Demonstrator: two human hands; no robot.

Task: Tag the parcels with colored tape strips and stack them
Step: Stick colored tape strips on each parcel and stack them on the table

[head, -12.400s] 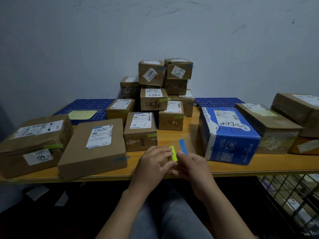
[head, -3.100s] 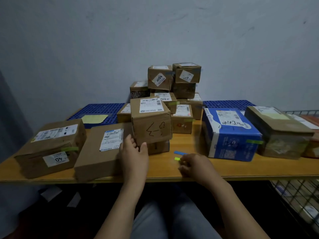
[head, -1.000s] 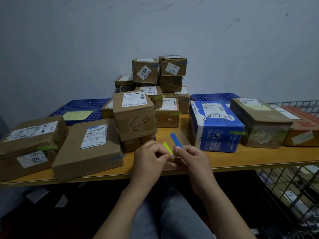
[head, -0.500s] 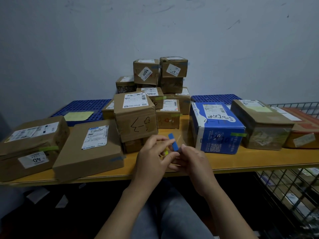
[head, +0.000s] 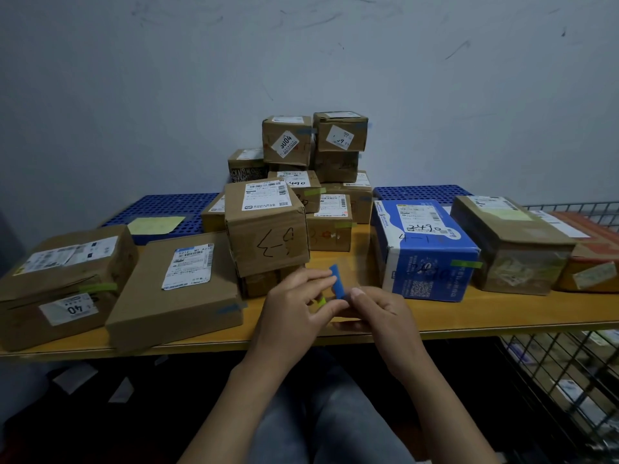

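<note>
Your left hand (head: 298, 308) has come off the brown parcel marked 4-9 (head: 268, 229). That parcel now sits stacked on a smaller box (head: 259, 283) mid-tabletop (head: 485, 313). The left hand has met your right hand (head: 380, 316) just over the near edge.

The two tape strips that lay on the wood a few seconds ago are up between your hands again. A second ago they fanned apart. Now the blue strip (head: 337, 283) stands almost upright, and the green strip (head: 321, 301) is mostly hidden, with only a sliver showing between your fingers.

I read this as the stacking of that parcel being done and its tag being separated. The parcel shows no strip on the faces in view, so the blue one is probably meant for it.

Your left hand is curled, with thumb and forefinger pinching the blue strip near its upper edge. Your right hand is also curled, thumb raised, holding the lower end of the strips. From this angle it is hard to tell whether it grips the tape itself or a clear backing sheet. Both wrists hover above your lap, clear of the parcels.
</note>
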